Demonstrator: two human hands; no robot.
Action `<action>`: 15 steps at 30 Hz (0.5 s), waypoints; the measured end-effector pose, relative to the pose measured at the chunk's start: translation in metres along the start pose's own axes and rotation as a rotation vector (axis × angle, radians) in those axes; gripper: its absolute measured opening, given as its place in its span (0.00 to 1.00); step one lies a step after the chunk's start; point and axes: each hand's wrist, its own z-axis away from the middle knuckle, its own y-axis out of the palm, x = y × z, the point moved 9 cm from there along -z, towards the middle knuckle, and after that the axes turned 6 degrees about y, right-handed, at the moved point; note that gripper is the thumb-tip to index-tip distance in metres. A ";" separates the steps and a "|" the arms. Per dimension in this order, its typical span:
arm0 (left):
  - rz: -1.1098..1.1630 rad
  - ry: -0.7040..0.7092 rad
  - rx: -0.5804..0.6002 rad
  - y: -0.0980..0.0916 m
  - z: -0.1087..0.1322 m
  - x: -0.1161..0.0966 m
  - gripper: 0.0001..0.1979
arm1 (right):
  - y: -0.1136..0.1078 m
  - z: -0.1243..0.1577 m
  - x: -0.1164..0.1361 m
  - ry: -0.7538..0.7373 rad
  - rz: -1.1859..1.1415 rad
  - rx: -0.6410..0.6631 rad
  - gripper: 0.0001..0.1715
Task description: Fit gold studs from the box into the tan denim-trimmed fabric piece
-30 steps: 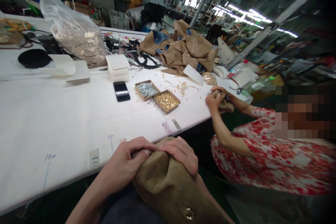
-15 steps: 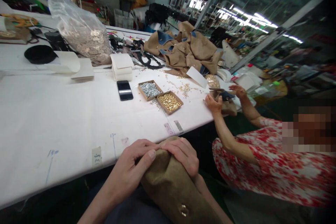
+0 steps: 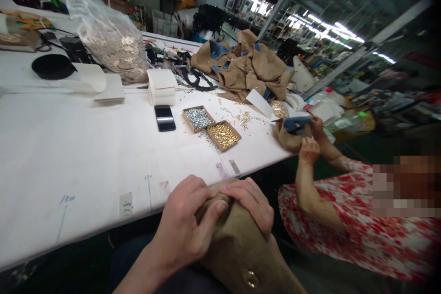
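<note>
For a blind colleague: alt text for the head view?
The left hand and right hand grip a tan fabric piece by a white table holding a tray of silver studs, a tray of gold studs and a black phone; a person in red florals sits alongside.

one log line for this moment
left hand: grips tan fabric piece | right hand: grips same piece | nearby: white table

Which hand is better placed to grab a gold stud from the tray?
Probably the right hand: it holds the tan fabric nearer the gold-stud tray, while the left hand wraps the fabric's top.
</note>
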 end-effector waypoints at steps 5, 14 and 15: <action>0.002 -0.036 -0.007 -0.002 0.000 0.008 0.11 | 0.003 -0.004 -0.003 -0.030 -0.028 0.037 0.15; 0.084 -0.277 -0.016 0.006 0.025 0.057 0.48 | 0.041 -0.094 -0.040 -0.044 0.079 0.581 0.02; 0.018 -0.287 -0.029 0.009 0.031 0.063 0.55 | 0.054 -0.104 -0.043 -0.055 0.090 0.630 0.03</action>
